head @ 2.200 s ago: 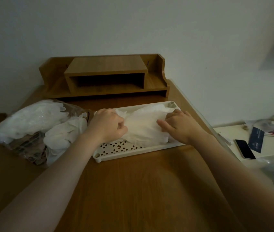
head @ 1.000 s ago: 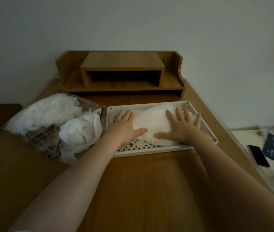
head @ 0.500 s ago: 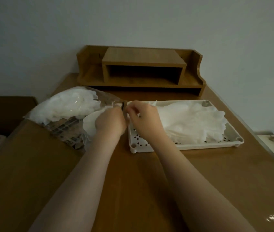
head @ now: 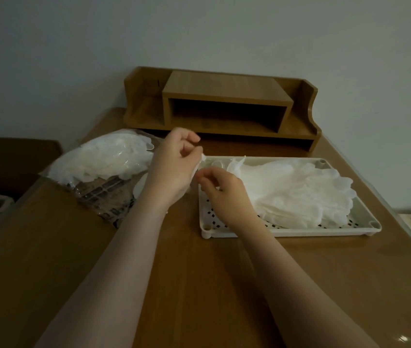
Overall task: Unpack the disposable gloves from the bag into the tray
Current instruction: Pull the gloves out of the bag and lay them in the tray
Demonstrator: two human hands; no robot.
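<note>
A clear plastic bag [head: 103, 172] full of thin white disposable gloves lies on the wooden desk at the left. To its right stands a white perforated tray [head: 287, 232] holding a flat heap of gloves [head: 297, 189]. My left hand [head: 174, 167] is raised between bag and tray, fingers curled, pinching a bit of white glove [head: 202, 158] at its fingertips. My right hand [head: 224, 194] hovers over the tray's left end with curled fingers, its fingertips close to the same glove. Most of that glove is hidden behind my left hand.
A wooden desk organiser [head: 224, 106] with an open shelf stands against the wall behind the tray. The desk's right edge [head: 375, 197] runs close by the tray. A dark piece of furniture [head: 3, 167] sits beyond the left edge.
Both hands left the heap in the tray, where they pressed it flat, and moved left to the bag's mouth. My left hand has since lifted with a pinched glove.
</note>
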